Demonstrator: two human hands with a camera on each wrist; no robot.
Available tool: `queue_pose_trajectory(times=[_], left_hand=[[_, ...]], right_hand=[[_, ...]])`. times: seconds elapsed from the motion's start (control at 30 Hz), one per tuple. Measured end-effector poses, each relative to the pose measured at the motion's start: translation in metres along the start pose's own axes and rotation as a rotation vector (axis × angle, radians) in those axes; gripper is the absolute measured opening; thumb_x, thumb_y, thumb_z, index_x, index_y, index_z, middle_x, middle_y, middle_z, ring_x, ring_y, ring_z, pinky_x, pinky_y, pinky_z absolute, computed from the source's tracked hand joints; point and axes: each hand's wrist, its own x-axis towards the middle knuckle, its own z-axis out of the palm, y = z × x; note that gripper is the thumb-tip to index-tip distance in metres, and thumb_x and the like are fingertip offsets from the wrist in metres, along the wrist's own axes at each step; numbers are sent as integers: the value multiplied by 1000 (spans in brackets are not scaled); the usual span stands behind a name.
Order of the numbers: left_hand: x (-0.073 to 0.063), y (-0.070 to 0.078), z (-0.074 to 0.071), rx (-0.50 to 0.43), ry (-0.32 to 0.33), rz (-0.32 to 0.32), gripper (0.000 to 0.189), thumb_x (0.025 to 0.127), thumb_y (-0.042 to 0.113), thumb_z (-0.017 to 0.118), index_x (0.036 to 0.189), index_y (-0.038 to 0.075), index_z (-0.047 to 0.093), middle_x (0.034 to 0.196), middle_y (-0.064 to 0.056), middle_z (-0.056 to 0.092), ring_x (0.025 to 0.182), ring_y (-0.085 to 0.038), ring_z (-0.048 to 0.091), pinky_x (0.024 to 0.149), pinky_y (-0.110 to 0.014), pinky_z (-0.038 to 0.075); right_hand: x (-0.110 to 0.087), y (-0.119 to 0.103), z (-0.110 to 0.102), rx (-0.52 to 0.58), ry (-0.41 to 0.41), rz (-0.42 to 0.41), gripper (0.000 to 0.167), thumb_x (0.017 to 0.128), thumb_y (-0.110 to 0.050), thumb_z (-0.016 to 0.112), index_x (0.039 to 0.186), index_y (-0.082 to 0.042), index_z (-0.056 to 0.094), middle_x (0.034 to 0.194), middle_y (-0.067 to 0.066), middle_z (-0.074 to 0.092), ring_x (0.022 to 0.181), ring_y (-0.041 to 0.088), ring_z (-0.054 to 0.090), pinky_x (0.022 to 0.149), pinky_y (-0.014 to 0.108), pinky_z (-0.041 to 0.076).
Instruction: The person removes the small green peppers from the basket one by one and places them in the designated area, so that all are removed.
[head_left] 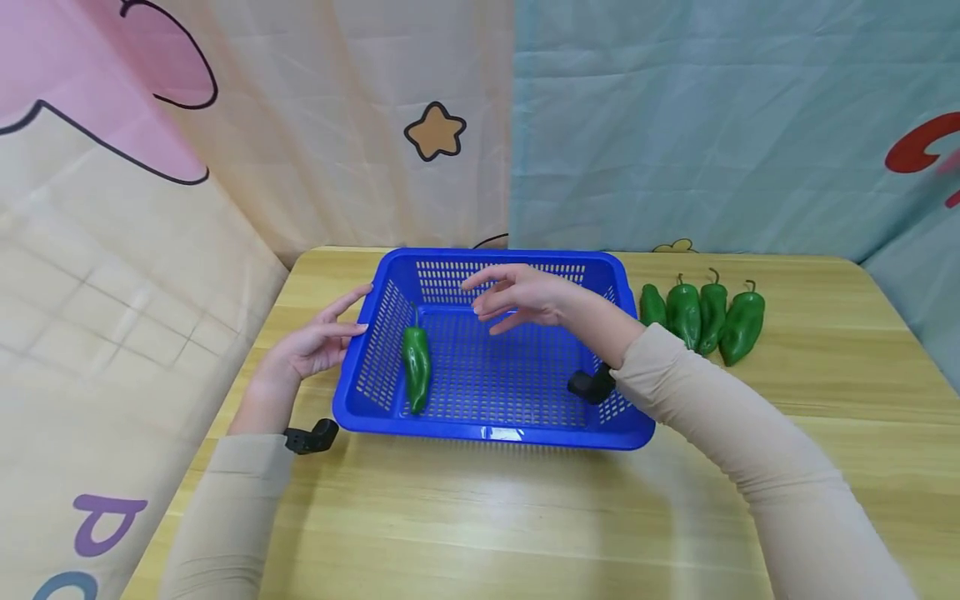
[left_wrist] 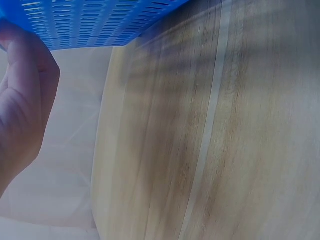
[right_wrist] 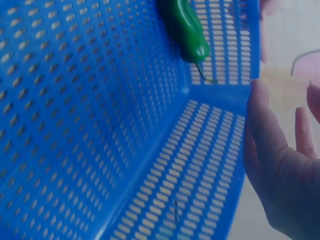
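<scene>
A blue plastic basket (head_left: 491, 432) with slotted walls is on the wooden table in the head view. Inside it, near the left wall, lies one long green pepper (head_left: 417, 367), its stem pointing to the back. My left hand (head_left: 318, 340) holds the basket's left rim, some of its fingers hidden below the edge. Over the middle of the basket hovers my right hand (head_left: 521, 298), fingers loosely spread and nothing in them. The right wrist view also shows the pepper (right_wrist: 187, 32) against the basket's end wall, apart from the right hand (right_wrist: 285, 165).
Several green peppers (head_left: 684, 312) lie in a row on the table (head_left: 825, 400), right of the basket. Printed curtains (head_left: 660, 125) hang along the table's back and left sides. A black wrist camera (head_left: 311, 437) sits on each wrist.
</scene>
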Motion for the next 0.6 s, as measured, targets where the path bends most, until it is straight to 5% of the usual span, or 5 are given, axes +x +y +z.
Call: queue_pose_trajectory(times=[0.23, 0.47, 0.6], left_hand=[[0, -1, -1, -10, -19, -3, 70, 97, -7, 34, 150, 28, 5, 104, -13, 62, 82, -22, 66, 70, -31, 57], [0, -2, -2, -10, -20, -9, 71, 97, -7, 35, 150, 28, 2, 101, -14, 64, 82, -22, 66, 70, -31, 57], [0, -2, -1, -4, -29, 2, 71, 97, -7, 36, 150, 27, 3, 100, -15, 65, 82, -22, 67, 70, -32, 57]], right_hand=[[24, 11, 26, -17, -5, 35, 47, 88, 6, 55, 133, -2, 46, 90, 8, 58, 84, 20, 58, 82, 47, 52], [40, 18, 40, -49, 6, 80, 49, 87, 7, 57, 133, -6, 49, 107, 23, 59, 82, 22, 58, 89, 52, 47], [50, 22, 50, -84, 3, 101, 51, 85, 6, 59, 133, -8, 50, 106, 21, 60, 96, 33, 58, 89, 52, 48]])
